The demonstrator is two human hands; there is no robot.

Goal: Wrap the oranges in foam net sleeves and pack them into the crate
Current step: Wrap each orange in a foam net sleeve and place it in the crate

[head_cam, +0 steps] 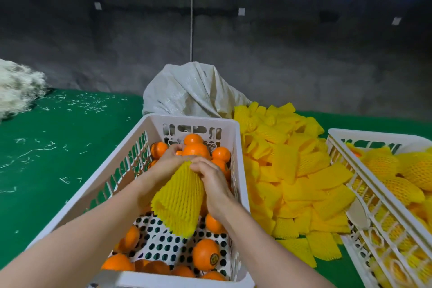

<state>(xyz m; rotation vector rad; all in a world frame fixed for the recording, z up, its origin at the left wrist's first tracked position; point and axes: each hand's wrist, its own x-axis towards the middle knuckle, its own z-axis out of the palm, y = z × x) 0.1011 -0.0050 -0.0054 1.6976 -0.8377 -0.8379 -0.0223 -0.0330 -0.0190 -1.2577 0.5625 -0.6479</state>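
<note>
Head view, packing bench: one white source crate [187, 119] sits dead ahead and serves as the reference for everything else. Over its middle both hands meet on a single yellow foam net sleeve [180, 196]. The left hand [167, 159] and the right hand [211, 181] have their fingers curled and are pinching the sleeve's bunched far end, while its wide mouth flares open toward the person. That bunched end lies against a bare orange [196, 151] at the crate's far wall. I cannot tell whether the left fingertips are also gripping that fruit. Judgement on the step: spread the pinched rim with thumbs and fingers on both sides, stretch it evenly over the fruit's widest part, then draw it down so the netting covers all round. A lopsided pull would likely let the orange roll out or tear the foam. Counts: about a dozen bare oranges show inside the crate, some half hidden by the arms. Right of the crate is a loose pile of flat sleeves [292, 170], too many to count. Further right is one second crate [374, 136] holding roughly five wrapped fruits, its edges cut off. Behind the crate stands one woven sack [191, 91]. Left of the crate is green table cloth [70, 159] strewn with white shreds.
</note>
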